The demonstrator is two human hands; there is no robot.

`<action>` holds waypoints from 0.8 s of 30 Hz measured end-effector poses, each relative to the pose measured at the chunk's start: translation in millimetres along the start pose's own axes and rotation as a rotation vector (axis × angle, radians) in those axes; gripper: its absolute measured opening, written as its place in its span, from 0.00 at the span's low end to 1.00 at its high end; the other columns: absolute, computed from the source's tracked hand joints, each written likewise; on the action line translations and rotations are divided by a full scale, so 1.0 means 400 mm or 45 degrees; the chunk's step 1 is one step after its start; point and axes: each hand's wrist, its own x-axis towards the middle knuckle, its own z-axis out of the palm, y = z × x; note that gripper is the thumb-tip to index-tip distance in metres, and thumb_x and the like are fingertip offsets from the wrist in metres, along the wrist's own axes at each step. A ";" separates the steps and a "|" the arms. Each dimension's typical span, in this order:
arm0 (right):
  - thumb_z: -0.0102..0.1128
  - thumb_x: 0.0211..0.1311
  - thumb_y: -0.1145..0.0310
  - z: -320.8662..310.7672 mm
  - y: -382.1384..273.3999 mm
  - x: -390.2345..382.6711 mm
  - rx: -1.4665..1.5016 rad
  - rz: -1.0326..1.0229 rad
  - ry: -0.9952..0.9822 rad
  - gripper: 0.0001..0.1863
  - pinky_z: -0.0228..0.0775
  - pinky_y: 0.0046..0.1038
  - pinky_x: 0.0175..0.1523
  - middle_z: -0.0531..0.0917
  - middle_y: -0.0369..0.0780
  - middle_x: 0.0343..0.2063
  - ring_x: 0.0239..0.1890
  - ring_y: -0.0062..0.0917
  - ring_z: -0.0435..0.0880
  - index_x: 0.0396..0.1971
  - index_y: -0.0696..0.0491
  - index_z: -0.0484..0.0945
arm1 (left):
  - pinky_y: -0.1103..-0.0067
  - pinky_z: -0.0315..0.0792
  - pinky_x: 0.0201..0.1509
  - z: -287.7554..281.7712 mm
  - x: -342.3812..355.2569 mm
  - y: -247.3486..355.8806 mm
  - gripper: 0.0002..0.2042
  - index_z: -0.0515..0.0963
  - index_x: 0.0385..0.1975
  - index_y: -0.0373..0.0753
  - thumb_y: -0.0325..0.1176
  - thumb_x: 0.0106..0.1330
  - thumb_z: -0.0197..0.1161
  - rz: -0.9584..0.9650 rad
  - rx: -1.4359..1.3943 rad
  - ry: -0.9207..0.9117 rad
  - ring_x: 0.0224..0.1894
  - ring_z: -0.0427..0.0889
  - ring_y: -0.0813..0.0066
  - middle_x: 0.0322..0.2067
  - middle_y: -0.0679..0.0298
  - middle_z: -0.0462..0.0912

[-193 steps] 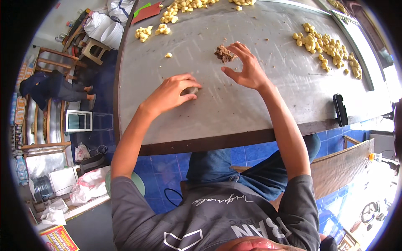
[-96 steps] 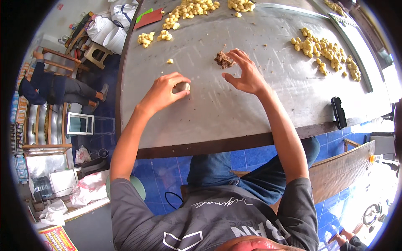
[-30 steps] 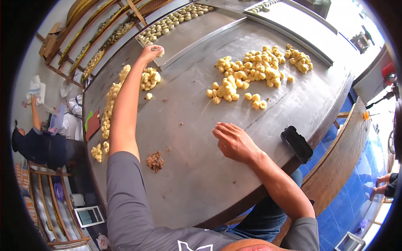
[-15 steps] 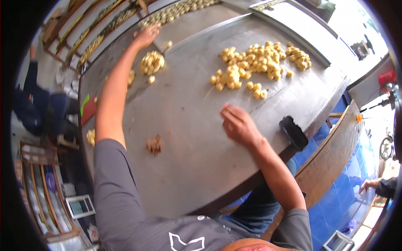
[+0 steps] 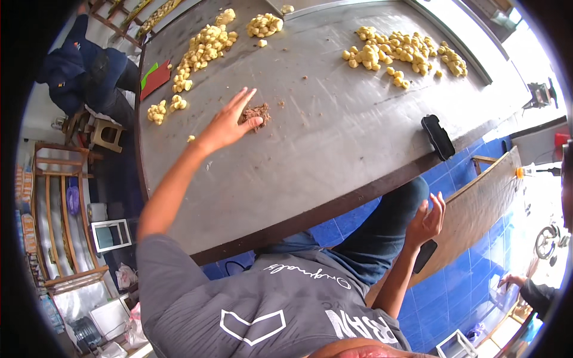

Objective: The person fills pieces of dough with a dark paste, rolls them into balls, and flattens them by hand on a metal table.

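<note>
My left hand (image 5: 230, 122) reaches over the metal tabletop (image 5: 316, 155) with its fingers stretched out. Its thumb and palm are at a small heap of brown shreds (image 5: 258, 113), touching or just above it. Nothing shows gripped in that hand. Off the near right edge of the table, above my knee and the bench, my right hand (image 5: 427, 224) is raised with its fingers loosely bent and apart, holding nothing. Beyond the left hand lies a long pile of pale yellow dough balls (image 5: 206, 49), with a rounder cluster of dough balls (image 5: 264, 25) beside it.
More dough balls (image 5: 397, 49) spread over the far right of the table. A black holder-like object (image 5: 437, 137) lies at the right edge. A red flat sheet (image 5: 156, 79) is at the left edge. A wooden bench (image 5: 477, 215) stands right; another person (image 5: 89, 71) is far left.
My left hand has come back from the far edge to the brown heap. My right hand has moved from above the tabletop to off its near right edge. The view has shifted.
</note>
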 end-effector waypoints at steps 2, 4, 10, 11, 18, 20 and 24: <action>0.57 0.57 0.81 -0.058 0.028 -0.056 -0.101 0.078 0.021 0.11 0.69 0.36 0.59 0.81 0.50 0.46 0.51 0.38 0.80 0.40 0.63 0.79 | 0.64 0.59 0.69 0.064 -0.025 0.000 0.37 0.57 0.69 0.42 0.56 0.65 0.59 -0.041 -0.125 0.109 0.69 0.60 0.49 0.67 0.46 0.60; 0.57 0.56 0.81 -0.109 0.053 -0.104 -0.156 0.166 0.121 0.12 0.70 0.36 0.58 0.82 0.49 0.44 0.49 0.39 0.81 0.41 0.61 0.79 | 0.64 0.55 0.71 0.116 -0.012 0.034 0.38 0.54 0.69 0.36 0.52 0.66 0.60 -0.032 -0.236 0.361 0.70 0.56 0.48 0.67 0.43 0.57; 0.57 0.54 0.80 -0.184 -0.008 -0.119 -0.367 0.144 0.124 0.07 0.75 0.35 0.52 0.83 0.49 0.38 0.45 0.39 0.83 0.33 0.58 0.79 | 0.63 0.58 0.68 0.194 0.062 0.118 0.30 0.57 0.64 0.27 0.35 0.68 0.60 0.181 -0.305 0.475 0.65 0.61 0.46 0.62 0.42 0.62; 0.58 0.53 0.81 -0.178 0.005 -0.135 -0.283 0.101 0.167 0.07 0.75 0.35 0.52 0.82 0.48 0.38 0.45 0.39 0.83 0.33 0.58 0.79 | 0.63 0.58 0.68 0.199 0.064 0.100 0.29 0.58 0.64 0.28 0.35 0.69 0.59 0.213 -0.179 0.474 0.66 0.60 0.46 0.62 0.43 0.62; 0.60 0.49 0.83 -0.176 -0.016 -0.296 -0.059 0.001 0.083 0.10 0.73 0.37 0.54 0.80 0.49 0.41 0.48 0.44 0.80 0.34 0.61 0.76 | 0.66 0.67 0.63 0.211 0.069 -0.033 0.21 0.66 0.61 0.30 0.37 0.74 0.49 0.292 -0.153 0.263 0.64 0.68 0.52 0.62 0.49 0.68; 0.60 0.49 0.82 -0.172 -0.022 -0.354 -0.097 0.018 0.081 0.10 0.73 0.37 0.54 0.80 0.49 0.41 0.48 0.44 0.80 0.34 0.61 0.76 | 0.68 0.65 0.65 0.203 0.042 -0.012 0.20 0.70 0.57 0.27 0.36 0.74 0.48 0.316 -0.341 0.181 0.61 0.70 0.51 0.59 0.47 0.72; 0.62 0.48 0.82 -0.160 -0.034 -0.395 -0.129 -0.029 0.019 0.11 0.73 0.37 0.54 0.80 0.49 0.40 0.48 0.42 0.80 0.34 0.61 0.75 | 0.64 0.63 0.65 0.150 0.001 0.016 0.19 0.71 0.56 0.26 0.33 0.73 0.48 0.522 -0.022 0.165 0.60 0.71 0.48 0.57 0.45 0.74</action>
